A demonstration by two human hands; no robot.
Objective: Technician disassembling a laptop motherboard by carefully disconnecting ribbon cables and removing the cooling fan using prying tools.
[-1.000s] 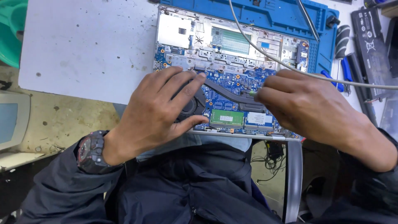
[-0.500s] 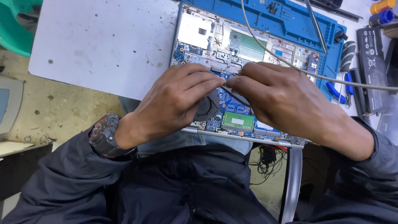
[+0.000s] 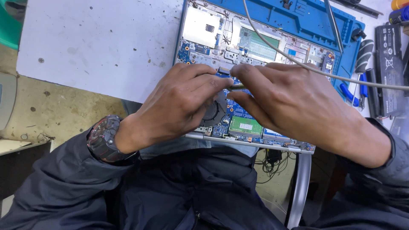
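An opened laptop (image 3: 255, 44) lies base-up on a blue repair mat (image 3: 298, 17), its circuit board, black fan (image 3: 211, 114) and green memory module (image 3: 246, 126) exposed. My left hand (image 3: 179, 106) and my right hand (image 3: 294, 102) meet fingertip to fingertip above the middle of the board. Between them they pinch a small thin greenish part (image 3: 233, 87); most of it is hidden by the fingers. A black watch (image 3: 104, 138) sits on my left wrist.
A white cable (image 3: 306, 68) runs across the laptop and over my right hand. To the right lie a grey-handled screwdriver (image 3: 363, 55), a blue-handled tool (image 3: 353, 93) and a black battery (image 3: 387, 68). Metal tweezers (image 3: 334, 21) rest on the mat. The white table (image 3: 98, 42) extends left.
Both hands have come together from apart on the lower board and moved up over its middle, fingertips now pinched on the small part.
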